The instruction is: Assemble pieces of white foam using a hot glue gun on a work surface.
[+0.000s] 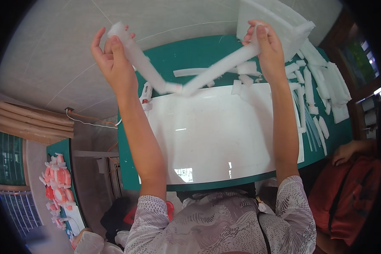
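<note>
My left hand [116,59] is raised over the far left of the table, its thumb and fingers closed on the upper end of a white foam strip [144,65]. My right hand [269,46], raised on the far right, grips the upper end of another white foam strip [222,65]. Both strips slope down to a low point between my hands, forming a wide V above the far edge of a glossy white board [216,135]. A short pale piece [174,88] shows where they meet; whether they are joined there I cannot tell.
A green table [169,55] carries the board. Foam offcuts [309,91] and thin clear rods [311,127] lie on the right, below a large white foam block [279,25]. A white tool with red marks [146,94] lies left. Another person's hand [347,152] is at right.
</note>
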Action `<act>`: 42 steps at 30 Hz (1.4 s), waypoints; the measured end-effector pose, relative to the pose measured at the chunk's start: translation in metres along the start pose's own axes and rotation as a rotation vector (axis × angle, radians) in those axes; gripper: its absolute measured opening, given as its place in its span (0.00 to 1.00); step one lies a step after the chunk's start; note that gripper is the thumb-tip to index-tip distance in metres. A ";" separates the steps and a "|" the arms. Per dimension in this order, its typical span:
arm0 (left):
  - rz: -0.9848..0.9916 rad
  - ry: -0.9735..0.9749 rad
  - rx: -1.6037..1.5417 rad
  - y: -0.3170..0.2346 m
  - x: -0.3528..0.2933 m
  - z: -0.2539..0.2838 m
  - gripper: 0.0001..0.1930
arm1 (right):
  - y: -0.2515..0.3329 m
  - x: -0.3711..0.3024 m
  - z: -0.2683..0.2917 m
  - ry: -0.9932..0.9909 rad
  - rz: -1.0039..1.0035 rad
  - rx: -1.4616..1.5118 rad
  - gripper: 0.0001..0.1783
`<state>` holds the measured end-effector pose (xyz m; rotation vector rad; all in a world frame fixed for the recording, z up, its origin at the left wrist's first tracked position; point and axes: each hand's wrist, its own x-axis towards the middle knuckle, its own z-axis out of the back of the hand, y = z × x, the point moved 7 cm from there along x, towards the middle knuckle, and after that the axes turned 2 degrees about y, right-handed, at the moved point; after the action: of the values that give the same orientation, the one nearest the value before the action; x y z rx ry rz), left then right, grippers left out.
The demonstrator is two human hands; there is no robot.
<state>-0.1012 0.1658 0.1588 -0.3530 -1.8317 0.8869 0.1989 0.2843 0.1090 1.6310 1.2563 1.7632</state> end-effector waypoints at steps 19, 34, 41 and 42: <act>-0.034 0.603 0.540 0.037 -0.057 -0.117 0.41 | -0.042 0.000 -0.026 -0.100 -0.379 1.044 0.10; 0.120 -0.008 -0.130 0.013 -0.002 0.011 0.41 | -0.054 0.005 0.043 -0.111 -0.040 -0.715 0.31; 0.243 -0.091 -0.410 0.072 -0.009 0.003 0.27 | -0.050 -0.029 -0.076 0.373 -0.328 0.066 0.34; 0.292 -0.134 -0.459 0.085 -0.012 -0.001 0.26 | -0.050 -0.029 -0.075 0.364 -0.320 -0.105 0.31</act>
<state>-0.1082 0.2173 0.0905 -0.8846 -2.1391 0.6863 0.1214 0.2613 0.0593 1.0110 1.4581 1.9301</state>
